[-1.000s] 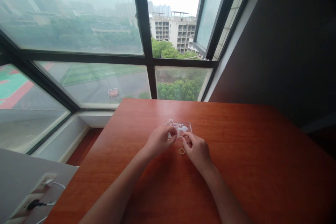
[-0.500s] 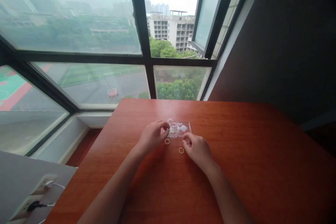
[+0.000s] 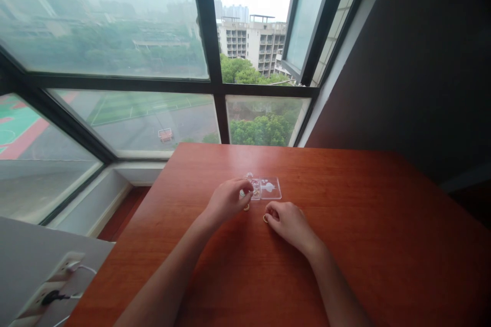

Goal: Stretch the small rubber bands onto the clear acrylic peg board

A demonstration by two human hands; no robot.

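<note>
A small clear plastic case (image 3: 269,188) with compartments lies on the red-brown wooden table (image 3: 345,204). My left hand (image 3: 227,200) is curled, with thumb and fingertips pinched at the case's left end. A small yellowish ring (image 3: 246,208) lies on the table just under those fingers, partly hidden. My right hand (image 3: 288,220) rests on the table below the case, fingers curled and pinching a second yellowish ring (image 3: 264,218) at its fingertips. What sits in the case's compartments is too small to make out.
A large window (image 3: 153,61) with dark frames runs along the table's far edge. A dark wall (image 3: 422,71) stands at the right. At lower left, a white power strip (image 3: 57,276) with a plugged cable lies on a grey surface.
My right hand has drawn back from the case and closed on the ring below it. My left hand has shifted right, over the ring it laid down.
</note>
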